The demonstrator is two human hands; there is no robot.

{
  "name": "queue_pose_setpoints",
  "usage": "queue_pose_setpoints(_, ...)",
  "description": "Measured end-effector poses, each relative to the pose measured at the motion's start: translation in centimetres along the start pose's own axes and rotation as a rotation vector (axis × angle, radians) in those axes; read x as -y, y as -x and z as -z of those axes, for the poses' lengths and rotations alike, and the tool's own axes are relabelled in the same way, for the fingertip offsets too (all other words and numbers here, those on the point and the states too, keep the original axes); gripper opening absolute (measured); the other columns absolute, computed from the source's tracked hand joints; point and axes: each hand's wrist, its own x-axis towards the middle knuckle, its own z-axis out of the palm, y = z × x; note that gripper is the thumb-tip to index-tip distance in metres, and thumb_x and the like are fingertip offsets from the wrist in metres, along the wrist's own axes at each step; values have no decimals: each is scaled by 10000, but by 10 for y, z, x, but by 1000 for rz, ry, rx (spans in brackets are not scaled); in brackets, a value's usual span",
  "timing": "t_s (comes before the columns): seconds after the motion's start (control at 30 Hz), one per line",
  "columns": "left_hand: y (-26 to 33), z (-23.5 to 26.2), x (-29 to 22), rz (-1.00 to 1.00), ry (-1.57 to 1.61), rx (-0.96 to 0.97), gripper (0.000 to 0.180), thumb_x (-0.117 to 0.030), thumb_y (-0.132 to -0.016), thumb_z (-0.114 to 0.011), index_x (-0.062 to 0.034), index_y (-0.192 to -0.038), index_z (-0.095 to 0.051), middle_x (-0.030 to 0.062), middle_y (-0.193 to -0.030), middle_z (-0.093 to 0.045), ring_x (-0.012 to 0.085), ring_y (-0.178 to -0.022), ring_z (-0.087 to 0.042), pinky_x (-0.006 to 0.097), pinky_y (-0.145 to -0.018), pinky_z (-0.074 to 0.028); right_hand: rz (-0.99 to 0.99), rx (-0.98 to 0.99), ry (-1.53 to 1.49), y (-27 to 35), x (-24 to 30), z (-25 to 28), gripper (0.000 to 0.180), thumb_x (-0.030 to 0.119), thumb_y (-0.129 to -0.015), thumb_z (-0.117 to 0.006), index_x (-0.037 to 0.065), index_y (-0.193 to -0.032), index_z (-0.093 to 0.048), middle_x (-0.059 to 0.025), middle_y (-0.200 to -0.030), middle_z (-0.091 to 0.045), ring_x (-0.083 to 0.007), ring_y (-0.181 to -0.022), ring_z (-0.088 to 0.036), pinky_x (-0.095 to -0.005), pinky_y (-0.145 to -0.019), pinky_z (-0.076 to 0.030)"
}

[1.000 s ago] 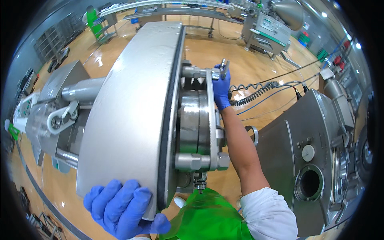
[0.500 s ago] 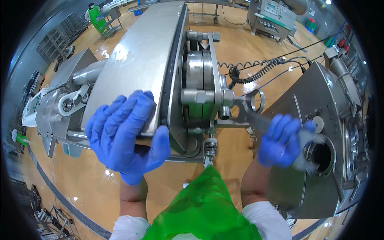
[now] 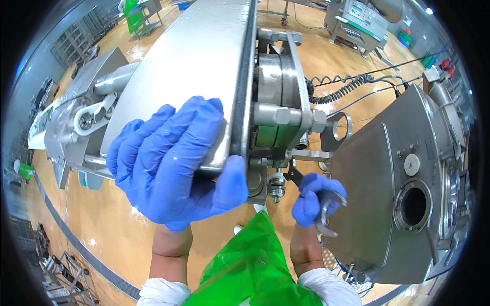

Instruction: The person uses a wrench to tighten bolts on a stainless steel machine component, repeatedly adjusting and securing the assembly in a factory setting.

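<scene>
Right, your left grip (image 3: 171, 163) is clasped over the near edge of the big steel housing (image 3: 189, 61), the blue-gloved fingers lying across its top surface and the thumb set apart on the near side, close to the corner. Your right grip (image 3: 315, 199) is closed around a metal wrench (image 3: 326, 224), which sits out to the right of the housing and in front of the big machine on that side. One open-ended head sticks out past your right fingers with its curved mouth facing up and right; the darker end points up and left, just below the bolted plate (image 3: 301, 76). Whether that end touches anything there, you cannot tell from this view.

The plate stands along the right side of the housing, and a large hex nut (image 3: 318, 121) shows on its outer face. Beyond it, a black coiled cable (image 3: 337, 92) runs right, toward the top of the grey steel machine (image 3: 362, 194). That machine has a round dark port (image 3: 414, 204) with a white disc (image 3: 411, 164) above it. Your green apron (image 3: 255, 260) shows between your forearms, over the shiny tan floor (image 3: 117, 224).
</scene>
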Motion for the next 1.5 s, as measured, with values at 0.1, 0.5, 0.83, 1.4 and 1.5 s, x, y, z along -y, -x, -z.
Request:
queue_pose_setpoints(0.1,1,1,2,3,-48,27,354,-299,-751,-583,-41,-965,-699,88,-930,-721,251,-879,-658,363,-864,-449,11,46,-154,-21,17,0,345,-59,-699,-519,14,-1033,-473,-88,-648,-512,-165,-504,-435,-327,-481,-373)
queue_pose_setpoints(0.5,0,13,-5,74,-134,198,481,-493,-849,-471,-76,-923,-699,87,-932,-699,279,-900,-629,424,-930,-402,-440,11,-72,-52,-14,-22,288,-37,-818,-518,54,-1085,-461,-30,-852,-504,-54,-685,-464,-202,-544,-385)
queue_pose_setpoints(0.83,12,23,-3,53,-118,223,500,-574,-818,-488,-121,-929,-668,72,-997,-676,278,-967,-597,448,-962,-377,-871,-45,78,-112,-134,-35,184,28,-834,-513,25,-1008,-573,-35,-870,-568,-116,-754,-537,-234,-685,-439)
queue_pose_setpoints(1.4,-4,-4,-7,47,-17,4,348,-294,-814,-554,-3,-943,-695,124,-903,-717,275,-875,-660,398,-883,-463,99,219,56,-32,26,-10,278,52,-798,-564,78,-1028,-410,-39,-617,-443,-166,-503,-438,-333,-498,-416)
queue_pose_setpoints(1.5,-4,1,-6,42,-49,35,356,-298,-811,-546,-7,-953,-693,122,-904,-717,271,-883,-660,392,-891,-456,132,167,30,-8,7,-11,257,16,-778,-543,60,-1006,-433,-61,-648,-476,-185,-533,-476,-361,-516,-441)
